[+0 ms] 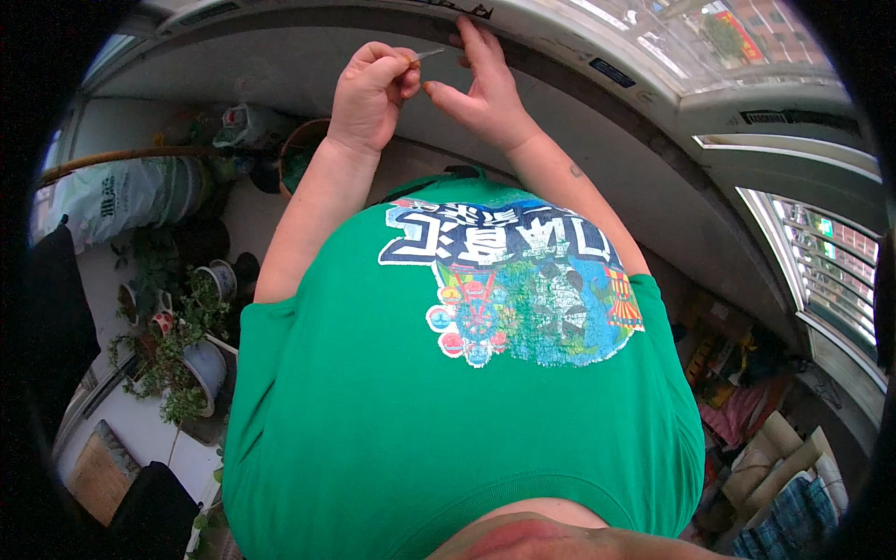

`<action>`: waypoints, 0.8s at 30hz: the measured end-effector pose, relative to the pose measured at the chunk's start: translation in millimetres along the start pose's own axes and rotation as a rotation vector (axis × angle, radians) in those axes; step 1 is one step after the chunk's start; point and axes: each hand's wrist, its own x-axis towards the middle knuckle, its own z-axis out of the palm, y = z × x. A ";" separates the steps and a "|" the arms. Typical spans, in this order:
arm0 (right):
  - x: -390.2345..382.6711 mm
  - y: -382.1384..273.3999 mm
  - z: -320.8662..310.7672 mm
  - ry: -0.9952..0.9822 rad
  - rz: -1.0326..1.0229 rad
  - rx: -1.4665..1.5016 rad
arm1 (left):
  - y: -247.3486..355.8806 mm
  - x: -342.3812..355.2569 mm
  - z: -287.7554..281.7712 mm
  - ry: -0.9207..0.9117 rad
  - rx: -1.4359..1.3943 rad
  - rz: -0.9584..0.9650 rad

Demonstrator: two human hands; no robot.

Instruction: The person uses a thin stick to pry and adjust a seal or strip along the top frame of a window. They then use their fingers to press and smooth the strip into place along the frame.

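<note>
My left hand (376,86) is raised near the window ledge, its fingers curled in a pinch. A small, thin, whitish pointed strip (429,54) sticks out from between the thumb and forefinger; its exact kind is too small to make out. My right hand (485,93) is open beside it, thumb held apart from the fingers. Its upper fingertips reach the edge of the white window ledge (551,49), where dark marks show. The strip's tip points toward the right hand without touching it.
Potted plants (191,364) stand low on the left, below a stuffed white plastic bag (121,196) and a wicker basket (303,154). Windows with a slatted grille (831,252) run along the right. Cardboard and cloth bundles (784,476) are piled at the lower right.
</note>
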 end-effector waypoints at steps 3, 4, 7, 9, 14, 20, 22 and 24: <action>5.6 -9.5 -1.8 -0.030 0.027 0.058 | 3.1 -0.3 8.8 0.085 0.024 -0.008; 7.4 -11.4 -2.2 -0.048 0.043 0.073 | 4.4 0.1 7.1 0.065 0.025 -0.002; 16.6 -12.1 7.6 0.034 -0.136 -0.023 | 9.1 1.5 -2.5 0.010 0.021 0.010; 17.8 -17.0 9.5 -0.039 -0.106 0.077 | 11.6 2.1 -9.5 -0.019 0.008 0.012; 2.2 -22.2 -4.9 -0.112 -0.019 0.154 | 2.3 -0.2 6.1 0.042 -0.065 -0.054; -5.7 -21.9 -8.3 -0.087 0.023 0.173 | -4.0 5.2 -1.3 0.013 -0.076 -0.107; -8.4 -16.9 -13.5 -0.069 0.037 0.154 | -4.6 9.0 0.8 0.031 -0.090 -0.105; -10.1 -15.4 -19.0 -0.033 0.082 0.164 | -2.8 15.9 4.5 0.061 -0.093 -0.110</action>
